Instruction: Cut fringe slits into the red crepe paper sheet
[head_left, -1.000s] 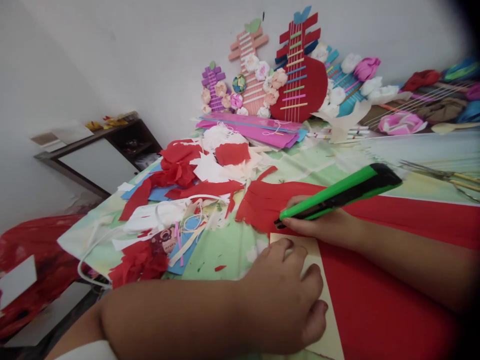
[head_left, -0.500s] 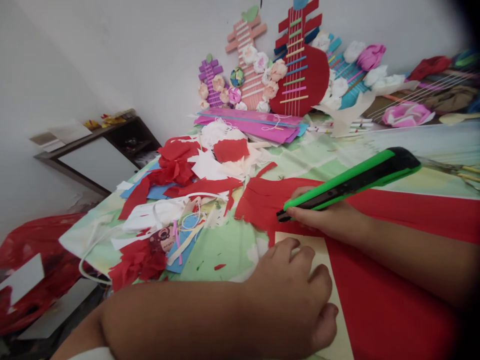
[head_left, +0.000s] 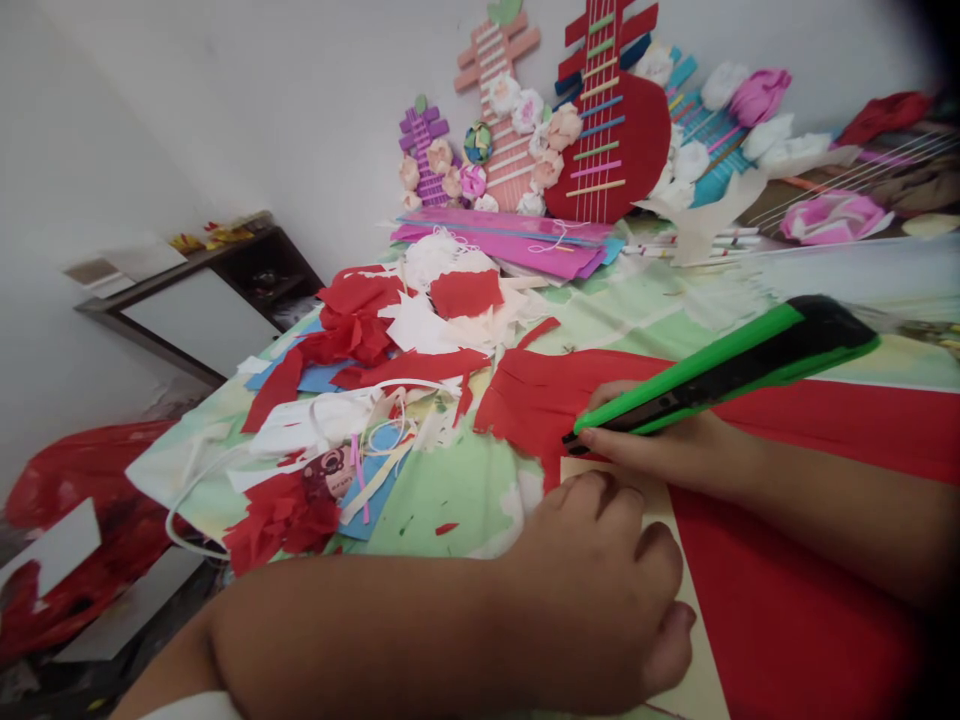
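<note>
A green and black box cutter (head_left: pixel 720 372) is gripped in my right hand (head_left: pixel 660 440), its tip low against the red paper (head_left: pixel 795 600), just beyond the far end of a cream card (head_left: pixel 705 640). The blade itself is too small to make out. My left hand (head_left: pixel 600 590) presses down on the card, fingers bent and apart, knuckles up. The card lies over the red sheet, with much of it hidden beneath this hand. The red sheet's far left edge is ragged, and my right forearm crosses above it.
Red and white paper scraps (head_left: pixel 360 340), a white cord (head_left: pixel 176 520) and blue paper pieces (head_left: pixel 382 510) litter the table's left. Paper guitars (head_left: pixel 637 150) with paper flowers lean on the wall behind purple sheets (head_left: pixel 510 250). A low cabinet (head_left: pixel 202 310) stands left.
The view has shifted slightly. Both hands sit a little farther right in it, and the box cutter's rear end has swung slightly right. My left hand still presses on the card.
</note>
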